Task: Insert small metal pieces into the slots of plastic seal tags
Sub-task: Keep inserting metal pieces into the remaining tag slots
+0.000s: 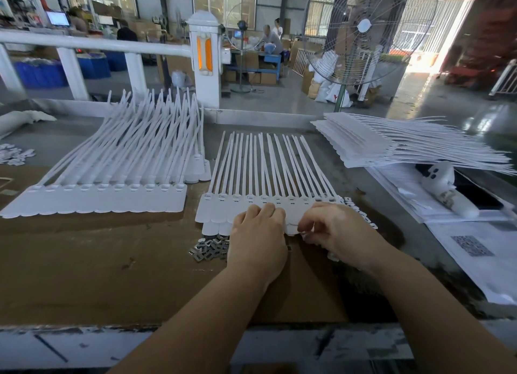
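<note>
Background workshop was blurred; the people at far benches and the screens could not be read. The big fan (363, 29) was cut off at the top edge, and the far paper sheets (472, 250) ran out of frame on the right. Fingertips of both hands were hidden behind knuckles, so no metal piece in the fingers could be made out.

Surface was a grey worktable (349, 161) with brown cardboard (84, 261) laid over the near part, a white railing (92, 44) behind it and glossy concrete floor beyond.

The strip of seal tags (251, 177) being worked lay at centre, flat heads toward the person, long tails pointing away, slightly fanned. A second strip (112, 183) lay to the left, tails curling up and away; a stack (391, 144) lay at right, tails pointing right.

The left hand (258, 233) rested knuckles-up on the tag heads, fingers curled, grip contents unclear. The right hand (333, 231) had fingers bent, pinching the lower edge of the tag heads. A small pile of metal pieces (209, 249) sat on the cardboard just left of the left hand.
</note>
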`<state>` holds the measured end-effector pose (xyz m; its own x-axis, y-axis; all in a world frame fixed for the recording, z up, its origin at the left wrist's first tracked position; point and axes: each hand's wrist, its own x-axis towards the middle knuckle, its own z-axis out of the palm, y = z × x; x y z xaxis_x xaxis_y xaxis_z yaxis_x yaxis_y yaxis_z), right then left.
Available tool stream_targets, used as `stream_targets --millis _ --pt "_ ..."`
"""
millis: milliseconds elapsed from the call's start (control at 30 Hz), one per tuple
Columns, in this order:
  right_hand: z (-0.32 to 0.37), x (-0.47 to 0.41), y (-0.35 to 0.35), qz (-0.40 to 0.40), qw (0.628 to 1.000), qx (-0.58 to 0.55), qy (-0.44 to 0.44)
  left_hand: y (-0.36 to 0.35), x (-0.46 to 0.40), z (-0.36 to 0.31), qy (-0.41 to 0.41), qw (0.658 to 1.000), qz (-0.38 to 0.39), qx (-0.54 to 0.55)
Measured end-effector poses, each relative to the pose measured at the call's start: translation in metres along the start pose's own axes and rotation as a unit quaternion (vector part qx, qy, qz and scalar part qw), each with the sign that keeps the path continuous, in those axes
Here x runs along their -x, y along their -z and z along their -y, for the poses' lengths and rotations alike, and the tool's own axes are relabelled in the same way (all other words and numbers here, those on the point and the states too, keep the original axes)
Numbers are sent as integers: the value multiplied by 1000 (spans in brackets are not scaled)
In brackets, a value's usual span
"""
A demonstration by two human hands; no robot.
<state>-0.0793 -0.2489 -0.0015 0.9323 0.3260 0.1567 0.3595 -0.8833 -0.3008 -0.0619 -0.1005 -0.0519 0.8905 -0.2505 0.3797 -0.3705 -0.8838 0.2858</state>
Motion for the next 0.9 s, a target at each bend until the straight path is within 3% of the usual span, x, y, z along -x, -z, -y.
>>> stream_targets --millis 300,467,633,900 --pt "-4 0 -4 -23 1000 -16 1 3 1 -1 0 1000 4 5" --pt "-13 -4 -8 -133 986 -71 -67 3 1 -1 1 1000 7 5" --pt "-25 -15 -9 -209 970 -29 -120 4 1 -1 0 1000 5 6" --pt "-34 -36 -10 -222 961 17 -165 3 1 0 1 1000 2 12"
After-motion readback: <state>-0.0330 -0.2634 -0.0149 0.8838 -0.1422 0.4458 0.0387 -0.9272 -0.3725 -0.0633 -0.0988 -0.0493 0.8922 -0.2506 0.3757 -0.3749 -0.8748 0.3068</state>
